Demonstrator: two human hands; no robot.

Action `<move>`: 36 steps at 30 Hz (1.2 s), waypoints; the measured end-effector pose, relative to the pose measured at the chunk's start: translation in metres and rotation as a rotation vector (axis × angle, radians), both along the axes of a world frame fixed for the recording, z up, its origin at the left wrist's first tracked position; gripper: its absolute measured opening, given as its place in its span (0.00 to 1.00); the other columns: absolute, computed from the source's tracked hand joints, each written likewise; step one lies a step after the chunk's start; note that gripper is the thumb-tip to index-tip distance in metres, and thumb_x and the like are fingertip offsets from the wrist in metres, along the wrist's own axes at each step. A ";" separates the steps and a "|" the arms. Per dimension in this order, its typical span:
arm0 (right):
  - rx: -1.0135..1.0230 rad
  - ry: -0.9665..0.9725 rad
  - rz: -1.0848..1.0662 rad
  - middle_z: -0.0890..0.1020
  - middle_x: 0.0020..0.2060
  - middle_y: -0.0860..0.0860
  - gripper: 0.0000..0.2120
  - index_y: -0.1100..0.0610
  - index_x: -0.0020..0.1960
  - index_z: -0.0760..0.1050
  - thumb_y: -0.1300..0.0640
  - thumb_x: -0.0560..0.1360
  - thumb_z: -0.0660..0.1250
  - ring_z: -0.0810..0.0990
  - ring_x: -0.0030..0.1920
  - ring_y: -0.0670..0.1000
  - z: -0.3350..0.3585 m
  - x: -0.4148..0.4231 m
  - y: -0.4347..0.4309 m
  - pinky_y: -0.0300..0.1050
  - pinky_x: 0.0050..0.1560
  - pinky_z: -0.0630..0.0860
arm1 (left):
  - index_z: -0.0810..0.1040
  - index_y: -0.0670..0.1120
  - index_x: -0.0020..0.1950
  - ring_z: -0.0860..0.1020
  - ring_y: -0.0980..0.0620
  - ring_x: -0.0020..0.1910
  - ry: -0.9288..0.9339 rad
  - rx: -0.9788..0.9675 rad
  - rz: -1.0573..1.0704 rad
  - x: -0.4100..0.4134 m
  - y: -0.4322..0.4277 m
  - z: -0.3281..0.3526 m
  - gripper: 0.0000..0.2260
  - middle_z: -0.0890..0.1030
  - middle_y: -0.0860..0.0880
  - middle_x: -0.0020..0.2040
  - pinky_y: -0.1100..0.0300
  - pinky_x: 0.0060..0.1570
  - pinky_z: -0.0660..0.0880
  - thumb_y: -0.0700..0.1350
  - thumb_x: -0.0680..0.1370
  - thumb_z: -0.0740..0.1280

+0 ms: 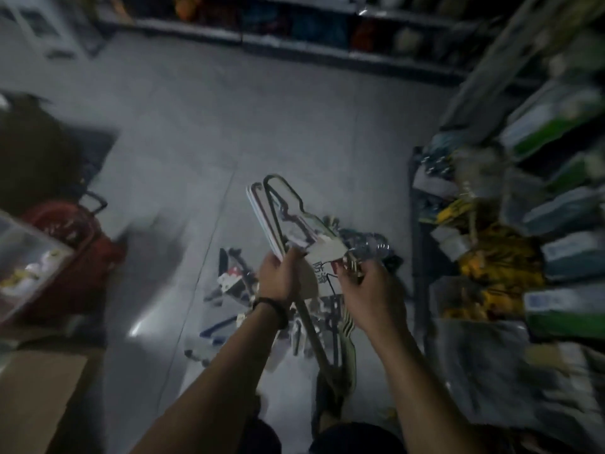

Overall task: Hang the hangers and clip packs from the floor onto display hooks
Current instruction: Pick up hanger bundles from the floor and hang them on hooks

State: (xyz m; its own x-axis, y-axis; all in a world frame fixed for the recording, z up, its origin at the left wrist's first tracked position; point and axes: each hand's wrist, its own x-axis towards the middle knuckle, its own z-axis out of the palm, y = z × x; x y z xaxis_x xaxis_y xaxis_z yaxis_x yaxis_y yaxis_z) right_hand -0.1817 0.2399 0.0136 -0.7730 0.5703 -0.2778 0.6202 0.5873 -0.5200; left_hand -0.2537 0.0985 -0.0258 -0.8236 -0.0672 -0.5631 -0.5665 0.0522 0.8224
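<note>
I hold a bundle of hangers (278,211) with a white card label in front of me, above the floor. My left hand (278,273) grips the bundle at its middle. My right hand (366,286) pinches the metal hooks at the bundle's right side. More hangers and clip packs (229,283) lie in a loose pile on the grey floor under my hands. The picture is dim and blurred.
Shelves packed with packaged goods (540,224) run along the right. A red basket (65,224) and a clear bin stand at the left, a cardboard box (36,394) at the lower left. Another shelf row (294,37) closes the far end.
</note>
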 end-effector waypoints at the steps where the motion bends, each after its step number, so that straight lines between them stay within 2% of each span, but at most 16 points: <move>1: 0.104 0.053 -0.060 0.81 0.54 0.52 0.24 0.54 0.62 0.73 0.35 0.79 0.66 0.78 0.46 0.52 0.022 0.011 0.001 0.41 0.35 0.68 | 0.81 0.44 0.52 0.85 0.38 0.48 0.047 0.000 -0.055 0.000 0.007 0.016 0.13 0.85 0.40 0.47 0.40 0.48 0.84 0.54 0.78 0.71; 3: 0.252 0.194 -0.160 0.78 0.57 0.54 0.22 0.52 0.62 0.68 0.39 0.78 0.69 0.77 0.48 0.52 0.060 0.031 0.001 0.44 0.37 0.74 | 0.79 0.42 0.56 0.84 0.40 0.47 0.109 0.040 -0.173 0.005 0.022 0.046 0.12 0.85 0.39 0.49 0.42 0.50 0.83 0.51 0.81 0.70; 5: 0.361 0.317 -0.204 0.77 0.58 0.56 0.21 0.52 0.62 0.69 0.44 0.77 0.72 0.78 0.53 0.56 0.096 0.049 -0.001 0.53 0.45 0.81 | 0.79 0.45 0.55 0.83 0.40 0.48 0.176 0.055 -0.338 0.016 0.036 0.074 0.13 0.85 0.43 0.48 0.43 0.51 0.82 0.54 0.79 0.69; 9: 0.497 0.281 -0.251 0.78 0.61 0.55 0.20 0.51 0.69 0.73 0.44 0.81 0.68 0.79 0.60 0.60 0.160 0.087 0.008 0.54 0.54 0.78 | 0.71 0.41 0.46 0.72 0.51 0.30 0.251 0.166 -0.616 0.057 0.064 0.142 0.07 0.72 0.43 0.36 0.60 0.29 0.72 0.37 0.82 0.65; 11: 0.490 0.253 -0.327 0.82 0.59 0.54 0.19 0.48 0.70 0.72 0.41 0.82 0.63 0.81 0.59 0.61 0.184 0.117 0.015 0.54 0.53 0.79 | 0.70 0.42 0.41 0.72 0.55 0.31 0.331 0.193 -0.764 0.085 0.078 0.166 0.10 0.74 0.45 0.36 0.55 0.35 0.73 0.41 0.81 0.67; 14: 0.508 0.324 -0.485 0.86 0.51 0.53 0.19 0.46 0.67 0.74 0.38 0.81 0.61 0.85 0.49 0.61 0.217 0.187 0.023 0.54 0.46 0.83 | 0.81 0.48 0.49 0.84 0.49 0.46 0.447 0.211 -0.991 0.133 0.096 0.199 0.14 0.86 0.50 0.44 0.42 0.51 0.81 0.56 0.72 0.66; 18: 0.607 0.430 -0.685 0.84 0.36 0.50 0.09 0.50 0.57 0.81 0.46 0.83 0.68 0.83 0.35 0.53 0.258 0.297 0.017 0.48 0.34 0.77 | 0.83 0.49 0.54 0.87 0.48 0.47 0.568 0.268 -1.300 0.213 0.118 0.234 0.16 0.88 0.50 0.46 0.37 0.51 0.82 0.60 0.75 0.69; 21: 0.740 0.458 -0.821 0.81 0.33 0.47 0.07 0.48 0.52 0.81 0.47 0.83 0.67 0.80 0.32 0.50 0.279 0.383 0.004 0.45 0.31 0.68 | 0.82 0.48 0.54 0.87 0.52 0.45 0.668 0.381 -1.451 0.294 0.121 0.276 0.23 0.88 0.51 0.45 0.49 0.47 0.84 0.67 0.75 0.72; 22: 0.774 0.458 -0.867 0.80 0.32 0.46 0.07 0.47 0.51 0.80 0.46 0.83 0.65 0.79 0.31 0.49 0.284 0.412 -0.004 0.46 0.30 0.69 | 0.82 0.49 0.53 0.87 0.54 0.44 0.691 0.450 -1.502 0.324 0.119 0.291 0.20 0.88 0.52 0.44 0.54 0.44 0.83 0.66 0.77 0.71; 24: 0.835 0.474 -0.962 0.80 0.31 0.47 0.10 0.46 0.50 0.79 0.44 0.84 0.63 0.78 0.29 0.48 0.292 0.472 -0.022 0.48 0.28 0.72 | 0.81 0.52 0.50 0.84 0.60 0.43 0.705 0.549 -1.604 0.384 0.116 0.310 0.15 0.86 0.49 0.43 0.60 0.44 0.82 0.62 0.81 0.65; 27: 0.878 0.516 -1.095 0.80 0.31 0.45 0.14 0.45 0.46 0.77 0.41 0.83 0.58 0.79 0.28 0.45 0.304 0.563 -0.059 0.51 0.28 0.77 | 0.75 0.58 0.49 0.76 0.73 0.39 0.749 0.620 -1.675 0.479 0.108 0.326 0.13 0.77 0.58 0.45 0.74 0.43 0.71 0.60 0.85 0.54; 29: 0.922 0.469 -1.170 0.80 0.30 0.45 0.11 0.45 0.46 0.78 0.44 0.83 0.62 0.78 0.28 0.46 0.311 0.627 -0.080 0.52 0.28 0.76 | 0.78 0.53 0.49 0.77 0.67 0.37 0.750 0.640 -1.707 0.544 0.102 0.330 0.19 0.80 0.56 0.43 0.71 0.43 0.71 0.62 0.84 0.53; 31: 0.982 0.404 -1.243 0.80 0.32 0.45 0.05 0.45 0.50 0.80 0.47 0.83 0.66 0.78 0.30 0.49 0.321 0.689 -0.100 0.51 0.28 0.75 | 0.80 0.51 0.46 0.80 0.59 0.36 0.749 0.680 -1.726 0.605 0.102 0.334 0.24 0.81 0.54 0.36 0.59 0.43 0.75 0.68 0.81 0.56; 33: 1.040 0.380 -1.322 0.83 0.33 0.46 0.03 0.44 0.53 0.82 0.50 0.81 0.69 0.80 0.31 0.51 0.332 0.745 -0.121 0.49 0.27 0.73 | 0.83 0.52 0.51 0.85 0.51 0.46 0.798 0.704 -1.764 0.663 0.102 0.338 0.29 0.84 0.54 0.42 0.53 0.49 0.79 0.75 0.79 0.57; 34: 1.067 0.364 -1.368 0.84 0.34 0.46 0.05 0.44 0.54 0.83 0.51 0.80 0.71 0.82 0.31 0.52 0.338 0.771 -0.133 0.46 0.27 0.72 | 0.84 0.52 0.53 0.85 0.50 0.49 0.831 0.714 -1.774 0.689 0.102 0.341 0.30 0.86 0.52 0.45 0.53 0.50 0.80 0.76 0.78 0.58; 36: 1.080 0.319 -1.440 0.86 0.37 0.45 0.07 0.42 0.54 0.84 0.53 0.79 0.72 0.84 0.35 0.53 0.346 0.820 -0.151 0.45 0.30 0.71 | 0.83 0.49 0.44 0.84 0.51 0.39 0.884 0.761 -1.779 0.737 0.091 0.355 0.29 0.84 0.50 0.37 0.61 0.37 0.75 0.73 0.78 0.61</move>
